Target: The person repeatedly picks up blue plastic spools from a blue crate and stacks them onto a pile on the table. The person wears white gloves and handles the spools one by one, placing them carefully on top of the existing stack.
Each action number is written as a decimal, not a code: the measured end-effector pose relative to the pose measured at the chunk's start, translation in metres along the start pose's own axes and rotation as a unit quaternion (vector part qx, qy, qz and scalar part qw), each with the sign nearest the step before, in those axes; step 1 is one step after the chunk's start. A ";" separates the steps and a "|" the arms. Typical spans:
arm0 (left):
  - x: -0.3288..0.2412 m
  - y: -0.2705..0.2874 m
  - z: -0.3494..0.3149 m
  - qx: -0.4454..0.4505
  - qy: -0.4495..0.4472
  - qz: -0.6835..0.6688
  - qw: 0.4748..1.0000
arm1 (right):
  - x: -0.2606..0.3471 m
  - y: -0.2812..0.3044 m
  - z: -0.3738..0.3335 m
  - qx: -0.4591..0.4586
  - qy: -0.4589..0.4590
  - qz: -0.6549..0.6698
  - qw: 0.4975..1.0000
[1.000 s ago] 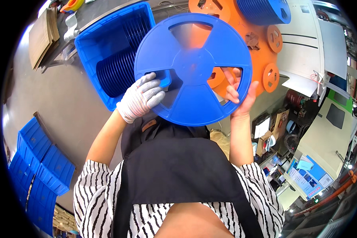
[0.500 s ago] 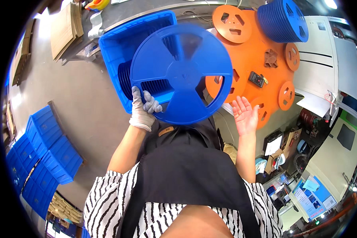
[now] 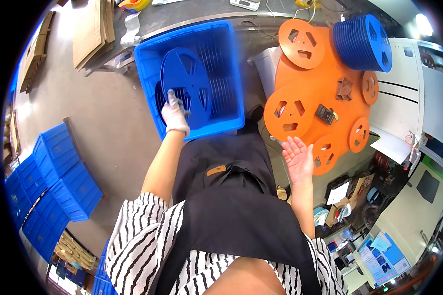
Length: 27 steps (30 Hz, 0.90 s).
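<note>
Blue reel (image 3: 187, 81) stood tilted inside blue bin (image 3: 219, 129), toward its left side. Gloved left hand (image 3: 176, 117), over bin's near-left part, grasped the reel's edge. Bare right hand (image 3: 300, 160), right of bin near orange reel (image 3: 289, 114), had fingers released, palm up.

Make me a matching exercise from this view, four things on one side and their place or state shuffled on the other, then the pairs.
1. Left hand
2. Right hand
3. Black device
4. Brown cardboard sheets

A. On the orange surface
B. Bare, open, empty
C. Upper left of the picture
D. Gloved, holding a blue disc

Pairs: 1-D, 2-B, 3-A, 4-C
</note>
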<state>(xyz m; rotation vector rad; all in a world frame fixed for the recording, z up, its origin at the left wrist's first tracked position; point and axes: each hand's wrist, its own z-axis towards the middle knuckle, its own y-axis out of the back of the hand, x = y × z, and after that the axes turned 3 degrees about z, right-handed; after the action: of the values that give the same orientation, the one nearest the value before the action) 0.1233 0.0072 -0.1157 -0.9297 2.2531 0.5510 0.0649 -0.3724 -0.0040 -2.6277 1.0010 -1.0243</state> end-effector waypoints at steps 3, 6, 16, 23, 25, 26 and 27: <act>-0.004 -0.044 0.022 -0.066 -0.039 0.089 0.993 | -0.001 -0.006 0.001 0.005 -0.010 -0.036 0.999; 0.007 -0.068 0.055 -0.066 -0.042 0.121 0.990 | 0.001 -0.015 0.005 -0.002 -0.015 -0.060 0.998; 0.025 -0.095 0.100 -0.027 0.009 0.107 0.994 | 0.007 -0.021 0.021 -0.022 -0.036 -0.097 0.994; 0.061 -0.068 0.129 0.083 -0.048 0.238 0.966 | 0.034 -0.008 0.053 -0.015 -0.051 -0.100 0.994; 0.064 -0.061 0.115 0.101 -0.003 0.206 0.973 | 0.056 -0.004 0.070 -0.001 -0.049 -0.104 0.993; 0.064 -0.057 0.105 0.104 0.023 0.191 0.976 | 0.071 -0.003 0.082 0.009 -0.050 -0.110 0.993; 0.064 -0.055 0.095 0.102 0.046 0.184 0.977 | 0.087 -0.003 0.094 0.013 -0.039 -0.110 0.993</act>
<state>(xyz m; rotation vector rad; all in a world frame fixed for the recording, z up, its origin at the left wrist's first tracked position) 0.1655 -0.0045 -0.2349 -0.4447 2.5287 0.4300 0.1743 -0.4341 -0.0262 -2.7787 0.6889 -0.9603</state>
